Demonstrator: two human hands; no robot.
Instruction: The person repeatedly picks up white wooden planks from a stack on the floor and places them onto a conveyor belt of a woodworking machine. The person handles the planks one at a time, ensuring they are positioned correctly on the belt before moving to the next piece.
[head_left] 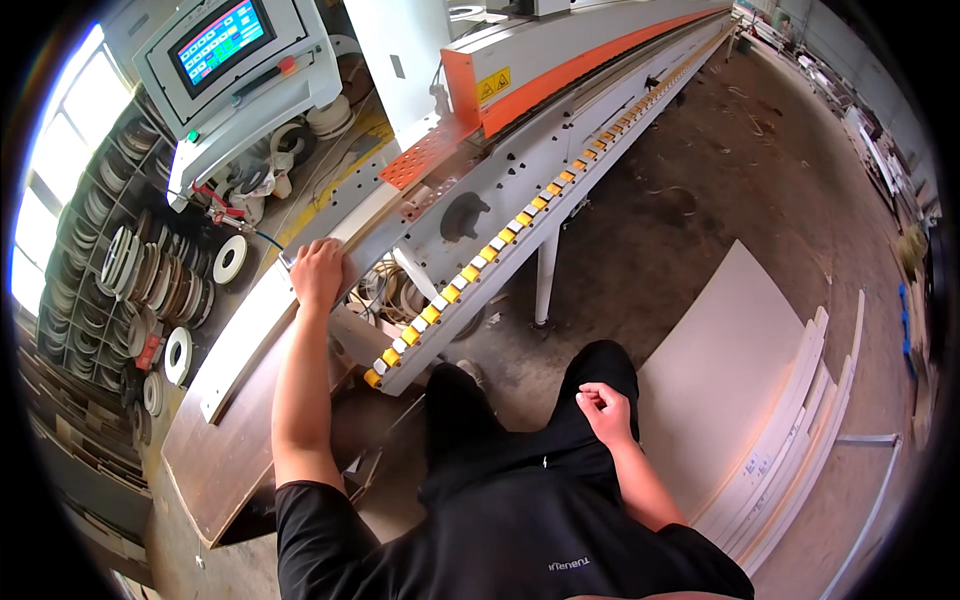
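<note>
My left hand lies over a long, narrow pale board, its fingers bent around the edge. The board slants along the near end of an edge banding machine, close to an orange perforated plate. Part of the board beneath my palm is hidden. On my right thigh rests my right hand, fingers curled in and thumb against them, with nothing visible in it. A row of yellow and white rollers runs along the machine's outer rail, to the right of my left hand.
A control panel with a lit screen stands at upper left. Rolls of edge banding fill a rack behind a brown wooden stand. Large pale panels lean in a stack to my right. A machine leg meets the floor ahead.
</note>
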